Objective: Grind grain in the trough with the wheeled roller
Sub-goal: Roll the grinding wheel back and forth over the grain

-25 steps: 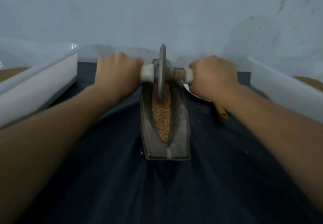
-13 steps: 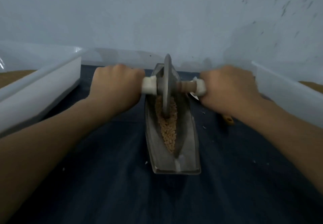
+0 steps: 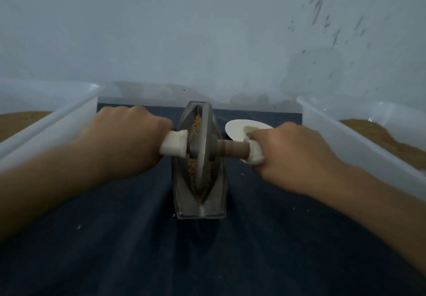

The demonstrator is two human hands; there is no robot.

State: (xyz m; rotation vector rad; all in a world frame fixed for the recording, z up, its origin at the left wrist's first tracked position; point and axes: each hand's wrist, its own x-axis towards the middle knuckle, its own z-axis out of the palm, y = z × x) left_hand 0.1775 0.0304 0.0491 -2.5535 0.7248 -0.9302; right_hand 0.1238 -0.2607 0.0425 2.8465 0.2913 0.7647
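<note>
A grey metal boat-shaped trough (image 3: 220,194) lies lengthwise on a dark blue cloth in the middle of the head view. Tan grain (image 3: 191,173) fills its groove. The wheeled roller (image 3: 205,150), a thin grey disc on a wooden axle with white-wrapped handle ends, stands upright in the groove around the trough's middle. My left hand (image 3: 129,138) grips the left handle. My right hand (image 3: 292,152) grips the right handle. The fingers wrap under the handles and are mostly hidden.
A white plastic bin (image 3: 48,122) with brown grain sits at the left, another white bin (image 3: 359,138) with brown grain at the right. A white plate (image 3: 237,129) with a small tan heap lies behind my right hand. A pale wall rises close behind.
The roller has rolled back toward me along the trough, from its far end to about the middle. Both hands came with it, uncovering the white plate.
</note>
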